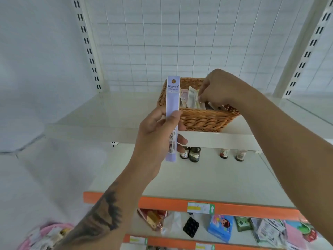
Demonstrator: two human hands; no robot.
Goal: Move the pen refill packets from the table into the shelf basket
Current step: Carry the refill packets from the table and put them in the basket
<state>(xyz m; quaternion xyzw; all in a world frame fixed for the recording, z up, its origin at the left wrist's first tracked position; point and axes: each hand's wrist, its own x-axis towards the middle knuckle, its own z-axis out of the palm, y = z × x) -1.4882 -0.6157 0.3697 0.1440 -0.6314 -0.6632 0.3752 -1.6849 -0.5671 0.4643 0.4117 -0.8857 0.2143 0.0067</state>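
A brown wicker basket [203, 120] stands on the upper white shelf [216, 139]. Several pen refill packets [191, 98] stand upright inside it. My left hand [158, 134] holds a long lilac refill packet [173, 98] upright, just in front of the basket's left corner, thumb across its middle. My right hand [219, 89] reaches into the basket from above, its fingers curled down and pinching the top of one of the packets inside.
A white wire grid backs the shelf. Small dark bottles [194, 154] stand on the shelf below. An orange-edged shelf [234, 208] lower down holds assorted packaged goods [219, 228]. A pink item [45, 235] sits at the bottom left.
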